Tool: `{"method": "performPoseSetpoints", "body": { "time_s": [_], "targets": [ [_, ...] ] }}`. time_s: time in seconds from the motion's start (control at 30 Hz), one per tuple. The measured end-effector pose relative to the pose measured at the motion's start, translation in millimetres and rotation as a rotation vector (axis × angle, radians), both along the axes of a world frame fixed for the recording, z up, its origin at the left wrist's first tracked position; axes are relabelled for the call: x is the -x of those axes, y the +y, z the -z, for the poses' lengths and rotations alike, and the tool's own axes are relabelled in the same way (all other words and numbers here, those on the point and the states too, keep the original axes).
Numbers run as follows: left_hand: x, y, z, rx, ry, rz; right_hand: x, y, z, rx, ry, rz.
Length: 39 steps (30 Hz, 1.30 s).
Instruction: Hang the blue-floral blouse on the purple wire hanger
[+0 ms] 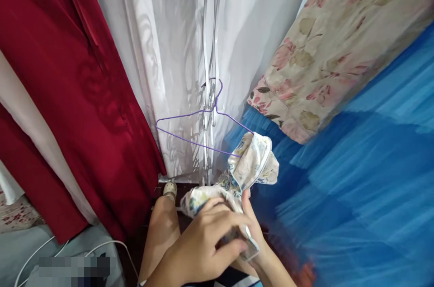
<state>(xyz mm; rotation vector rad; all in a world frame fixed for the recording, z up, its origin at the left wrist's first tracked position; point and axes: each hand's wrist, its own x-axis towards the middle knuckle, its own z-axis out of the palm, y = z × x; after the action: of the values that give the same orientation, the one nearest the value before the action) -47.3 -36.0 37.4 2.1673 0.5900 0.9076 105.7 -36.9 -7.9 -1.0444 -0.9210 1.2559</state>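
A white garment with a blue and yellow floral print [251,162] hangs over the right end of a purple wire hanger [185,138] and runs down in a twisted bunch to my hands. My left hand [213,235] is closed on the bunched cloth, its thumb and fingers bent around a fold. Just to the right, my right hand [259,228] grips the same cloth from below, thumb pointing up; its other fingers are hidden. A pale edge of the garment pokes out between the two hands.
The hanger hooks onto a white metal rack [205,43] before white curtains [172,29]. Red drapes [111,142] hang at left, blue tulle [356,187] and a pink floral cloth [305,70] at right. A white cable [111,242] lies lower left, near my knee.
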Motion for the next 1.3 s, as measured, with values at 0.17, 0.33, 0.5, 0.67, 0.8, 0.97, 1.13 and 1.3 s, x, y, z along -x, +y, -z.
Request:
{"method": "performPoseSetpoints", "body": {
  "time_s": [0.17, 0.33, 0.5, 0.67, 0.8, 0.97, 1.13, 1.3],
  "targets": [
    [2.9, 11.8, 21.2, 0.035, -0.121, -0.235, -1.9, -26.6, 1.1, 0.187, 0.246, -0.157],
    [-13.5, 27.8, 26.7, 0.016, 0.018, 0.045, -12.1, -44.2, 13.7, 0.279, 0.272, -0.177],
    [-43.8, 50.6, 35.6, -0.260, 0.187, 0.050, -19.9, -50.8, 22.9, 0.306, 0.138, -0.233],
    [-80.8, 82.1, 51.4, -0.500, 0.308, 0.053, -33.4, -60.4, 20.6, 0.300, -0.084, -0.247],
    [-101.4, 113.0, 73.6, -0.530, 0.422, 0.080, -49.2, -66.8, 24.2, 0.319, -0.241, -0.298],
    [-73.3, 148.9, 111.9, -0.447, 0.617, 0.045, -81.7, -56.3, 35.5, 0.307, -0.447, -0.242],
    [29.7, 166.9, 130.3, -0.289, 0.768, -0.129, -103.2, -32.6, 18.8, 0.127, -0.508, -0.345],
    [123.3, 161.3, 88.4, -0.245, 0.658, -0.381, -106.2, 9.2, -15.4, -0.106, -0.777, -0.243]
  ]
}}
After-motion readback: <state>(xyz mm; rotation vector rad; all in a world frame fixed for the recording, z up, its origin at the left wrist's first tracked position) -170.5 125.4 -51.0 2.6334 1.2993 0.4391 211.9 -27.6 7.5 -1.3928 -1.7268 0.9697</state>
